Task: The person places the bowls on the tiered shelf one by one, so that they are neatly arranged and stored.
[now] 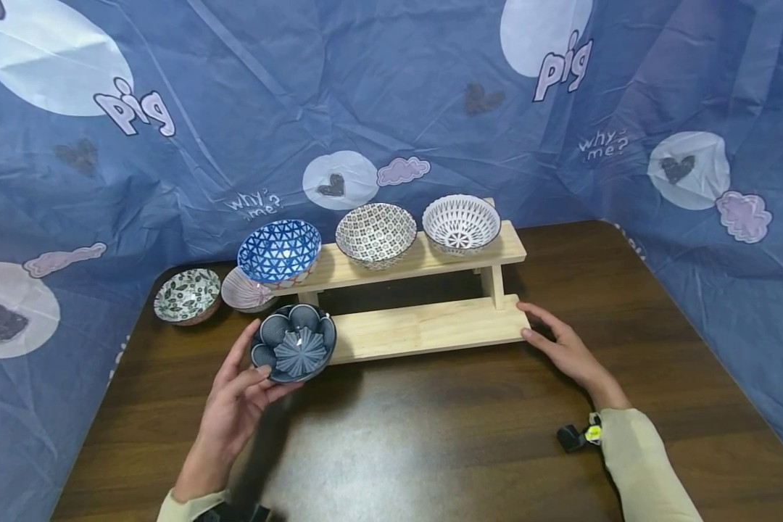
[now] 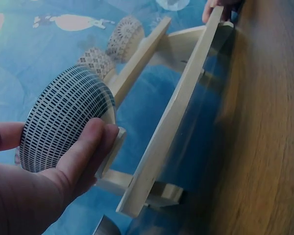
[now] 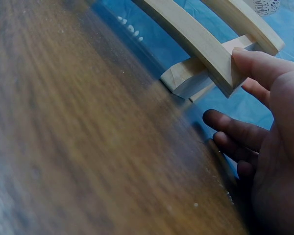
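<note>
My left hand (image 1: 235, 402) holds a dark blue bowl (image 1: 300, 351) by its rim, tilted so its petal-patterned inside faces up. In the left wrist view, rows of dark dashes cover the bowl's outside (image 2: 63, 117). The bowl is in front of the left end of a two-tier wooden display stand (image 1: 424, 326). At the stand's other end, my right hand (image 1: 570, 355) touches the lower shelf with thumb and index finger extended. Its other fingers hang loosely below the shelf (image 3: 196, 39) in the right wrist view.
Along the upper shelf stand a blue triangle-patterned bowl (image 1: 279, 251), a brown-patterned bowl (image 1: 375, 233) and a grey-and-white bowl (image 1: 461, 223). A leaf-patterned bowl (image 1: 188, 295) and a pinkish bowl (image 1: 244, 291) sit at the table's left. Blue printed cloth (image 1: 391, 94) hangs behind the brown table (image 1: 463, 435).
</note>
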Motion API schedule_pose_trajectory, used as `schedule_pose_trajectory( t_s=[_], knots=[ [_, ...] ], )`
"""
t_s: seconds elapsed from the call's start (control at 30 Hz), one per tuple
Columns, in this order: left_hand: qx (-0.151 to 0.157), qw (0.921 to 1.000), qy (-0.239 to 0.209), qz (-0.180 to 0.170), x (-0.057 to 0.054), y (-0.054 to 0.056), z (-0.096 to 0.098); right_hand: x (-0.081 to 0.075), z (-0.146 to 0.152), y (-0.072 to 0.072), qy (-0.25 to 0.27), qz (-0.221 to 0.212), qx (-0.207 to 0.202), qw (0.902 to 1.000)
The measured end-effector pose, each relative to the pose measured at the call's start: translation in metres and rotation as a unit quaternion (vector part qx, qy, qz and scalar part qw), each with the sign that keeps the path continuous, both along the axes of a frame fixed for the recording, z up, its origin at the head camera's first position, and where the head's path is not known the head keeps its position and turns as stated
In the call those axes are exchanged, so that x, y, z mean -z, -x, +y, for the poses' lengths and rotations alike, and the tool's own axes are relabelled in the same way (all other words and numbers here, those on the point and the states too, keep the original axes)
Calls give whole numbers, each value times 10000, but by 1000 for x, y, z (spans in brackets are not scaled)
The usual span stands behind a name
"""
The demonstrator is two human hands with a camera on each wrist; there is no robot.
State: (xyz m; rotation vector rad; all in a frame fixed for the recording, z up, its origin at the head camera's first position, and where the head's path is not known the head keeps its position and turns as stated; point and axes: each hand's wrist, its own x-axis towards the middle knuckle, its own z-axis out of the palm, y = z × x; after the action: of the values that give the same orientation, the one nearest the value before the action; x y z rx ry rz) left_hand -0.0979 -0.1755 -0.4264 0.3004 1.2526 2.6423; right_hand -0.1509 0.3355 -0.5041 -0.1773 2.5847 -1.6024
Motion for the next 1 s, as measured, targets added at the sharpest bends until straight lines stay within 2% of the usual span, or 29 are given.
schedule_pose_trajectory(
  t_s=[0.57, 0.83, 1.0],
  knots=[
    [-22, 9991, 385, -171, 1, 3, 30, -1, 0, 0, -111, 96, -56, 9999],
    [89, 9989, 442, -96, 0, 4, 45, 0, 0, 0, -59, 83, -51, 9999],
    [10, 9981, 573, -231, -2, 5, 55, -1, 0, 1, -82, 42, -31, 10000]
  ],
)
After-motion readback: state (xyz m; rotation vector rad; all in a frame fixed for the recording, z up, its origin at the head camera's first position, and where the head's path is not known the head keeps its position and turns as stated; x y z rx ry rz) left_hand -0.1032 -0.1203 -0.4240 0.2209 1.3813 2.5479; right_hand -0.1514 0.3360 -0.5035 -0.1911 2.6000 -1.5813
